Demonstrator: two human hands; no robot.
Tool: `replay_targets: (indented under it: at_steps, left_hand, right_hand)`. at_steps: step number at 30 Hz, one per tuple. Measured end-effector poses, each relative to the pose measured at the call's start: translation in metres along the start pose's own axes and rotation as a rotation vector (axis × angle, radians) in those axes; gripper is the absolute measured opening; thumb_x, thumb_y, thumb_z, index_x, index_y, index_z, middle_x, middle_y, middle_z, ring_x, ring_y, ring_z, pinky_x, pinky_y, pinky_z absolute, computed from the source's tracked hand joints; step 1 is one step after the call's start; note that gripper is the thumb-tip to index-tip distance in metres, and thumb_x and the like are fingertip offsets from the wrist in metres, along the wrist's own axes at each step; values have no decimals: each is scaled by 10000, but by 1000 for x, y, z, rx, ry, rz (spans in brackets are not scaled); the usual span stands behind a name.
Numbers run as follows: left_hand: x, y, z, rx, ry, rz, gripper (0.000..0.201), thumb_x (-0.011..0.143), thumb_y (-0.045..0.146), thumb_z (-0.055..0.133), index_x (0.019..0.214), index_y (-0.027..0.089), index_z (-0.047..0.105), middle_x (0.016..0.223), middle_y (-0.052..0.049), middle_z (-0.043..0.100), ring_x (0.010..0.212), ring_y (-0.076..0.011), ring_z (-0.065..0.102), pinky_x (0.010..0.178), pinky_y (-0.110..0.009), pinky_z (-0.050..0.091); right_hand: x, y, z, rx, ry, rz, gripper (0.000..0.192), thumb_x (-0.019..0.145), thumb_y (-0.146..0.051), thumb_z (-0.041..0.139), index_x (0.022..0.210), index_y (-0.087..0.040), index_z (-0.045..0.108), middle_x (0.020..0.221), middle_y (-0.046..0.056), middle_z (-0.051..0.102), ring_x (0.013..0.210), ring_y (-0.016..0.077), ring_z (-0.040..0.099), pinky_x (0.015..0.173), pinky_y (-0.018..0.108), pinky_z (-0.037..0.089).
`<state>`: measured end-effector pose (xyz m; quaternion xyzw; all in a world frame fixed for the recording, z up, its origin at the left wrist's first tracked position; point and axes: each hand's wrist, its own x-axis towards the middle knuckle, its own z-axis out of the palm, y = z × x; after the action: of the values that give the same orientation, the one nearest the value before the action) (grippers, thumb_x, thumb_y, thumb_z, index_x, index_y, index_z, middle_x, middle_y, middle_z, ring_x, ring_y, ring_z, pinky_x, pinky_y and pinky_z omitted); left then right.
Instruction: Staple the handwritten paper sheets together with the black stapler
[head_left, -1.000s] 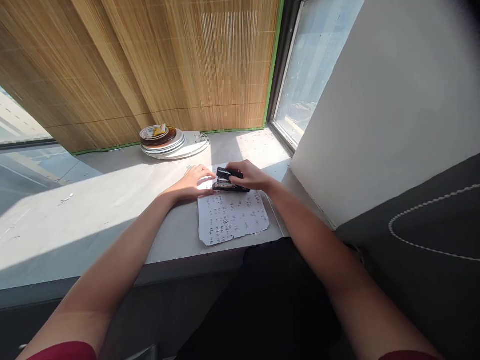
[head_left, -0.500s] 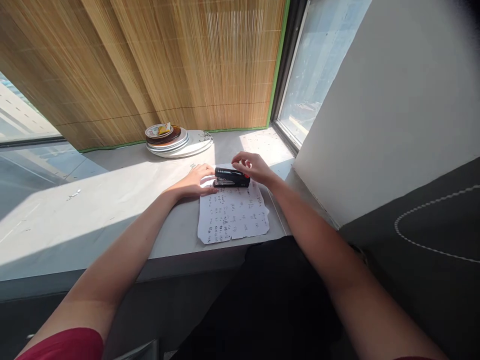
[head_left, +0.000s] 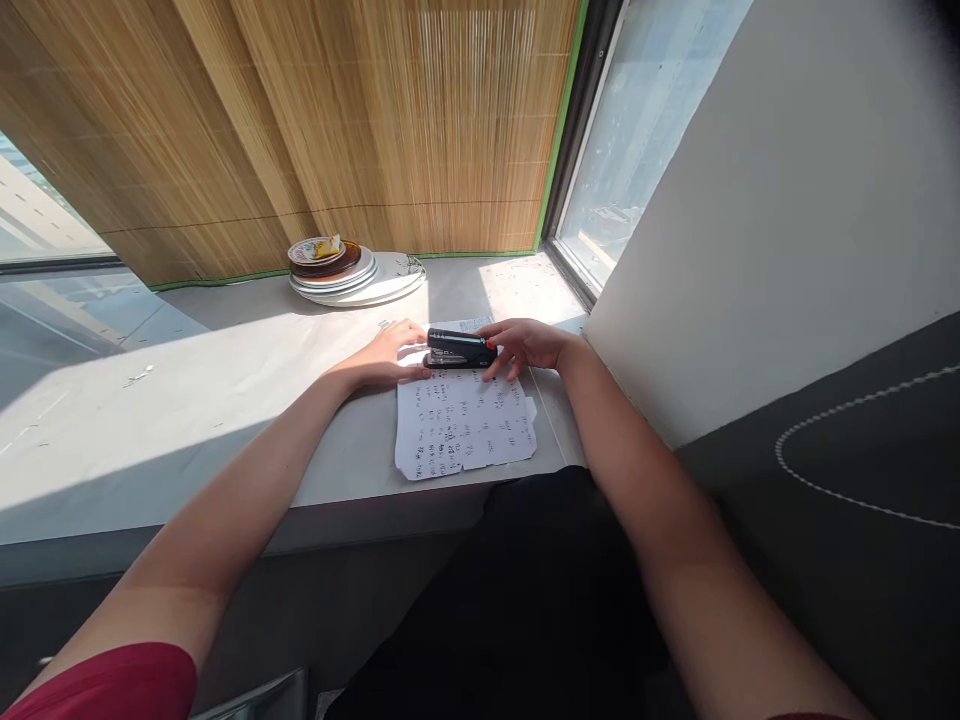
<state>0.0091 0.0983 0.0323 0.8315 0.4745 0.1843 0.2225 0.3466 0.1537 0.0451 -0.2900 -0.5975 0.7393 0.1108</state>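
A black stapler (head_left: pixel 459 349) with a red patch at its right end lies across the upper part of a handwritten sheet of paper (head_left: pixel 465 430). Around the stapler's left end, my left hand (head_left: pixel 386 352) has its thumb on the near side and its fingers on the far side. My right hand (head_left: pixel 529 345) wraps the right end, with some fingers behind the stapler and others in front, over the paper. The stapler's handle is raised above its base at the left. Part of its right end is hidden by my right fingers.
A stack of plates (head_left: pixel 334 270) stands at the back of the white ledge (head_left: pixel 225 400), before a bamboo blind (head_left: pixel 337 130). Small scraps (head_left: pixel 139 376) lie to the left. A white wall (head_left: pixel 750 200) closes off the right, with a beaded cord (head_left: pixel 784 440) hanging there.
My right hand has come down from above the stapler to its right end, fingers now on both sides. My left hand stays at the left end. The view has shifted slightly.
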Motion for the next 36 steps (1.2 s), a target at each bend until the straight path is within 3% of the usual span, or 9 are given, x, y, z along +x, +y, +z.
replay_targets:
  at_steps: [6,10,14,18,22,27,31,34,36]
  left_hand:
    - [-1,2,0,-130,48,-26,652,712,578,953,1260,260,802,1375,-148,702,1309,-421,607,1143,-513,464]
    - [-2,5,-1,-206,105,-63,616,626,507,1010,1156,259,815,1312,-142,731,1274,-443,634,1133,-525,474]
    - [-3,7,-2,-225,118,-98,605,606,514,1023,1116,269,811,1291,-140,741,1270,-461,646,1140,-552,481]
    - [-5,10,-2,-251,103,-118,618,618,493,1022,1157,281,807,1349,-135,726,1312,-466,632,1151,-562,485]
    - [-6,10,-1,-242,103,-121,594,650,474,999,1177,279,805,1375,-132,709,1333,-452,616,1185,-573,466]
    - [-6,3,1,-293,83,-90,610,741,634,927,1207,265,787,1389,-149,700,1334,-438,625,1141,-547,509]
    - [-3,5,6,-473,319,-88,595,948,781,692,1162,228,744,1287,-166,743,1213,-369,686,1078,-512,555]
    - [2,12,7,-776,598,-96,459,1087,652,569,1177,219,688,1256,-158,766,1203,-322,724,1124,-514,556]
    - [5,17,6,-998,602,-174,402,1124,564,502,1121,214,700,1252,-170,778,1252,-338,736,1151,-533,562]
  right_hand:
    - [-1,0,1,27,6,2,721,915,-329,822,1591,-209,601,1379,148,736,1039,300,845,723,350,760]
    - [0,3,-4,-48,42,-13,687,887,-369,863,1532,-234,668,1259,107,769,869,228,823,670,328,729]
    - [6,7,-7,-201,254,-183,552,927,-568,833,1375,-250,778,1108,62,770,522,79,505,452,277,524]
    - [18,8,5,-525,470,-478,578,1004,-727,674,1347,-274,780,1227,107,750,835,208,646,721,391,611]
    - [33,10,24,-835,359,-595,558,887,-635,840,1345,-320,789,1391,108,719,1307,356,598,1065,530,556]
    - [36,12,29,-776,319,-577,383,879,-511,833,1142,-234,833,1029,51,790,1027,286,703,878,419,561]
    - [31,11,27,-713,545,-684,351,912,-436,781,1186,-220,827,1014,49,798,971,259,731,850,413,584]
    - [30,9,31,-810,667,-774,354,957,-360,732,1291,-277,811,1179,66,800,1169,299,726,1001,483,600]
    - [31,7,36,-920,653,-792,383,977,-323,718,1354,-342,788,1286,53,782,1335,323,670,1102,518,580]
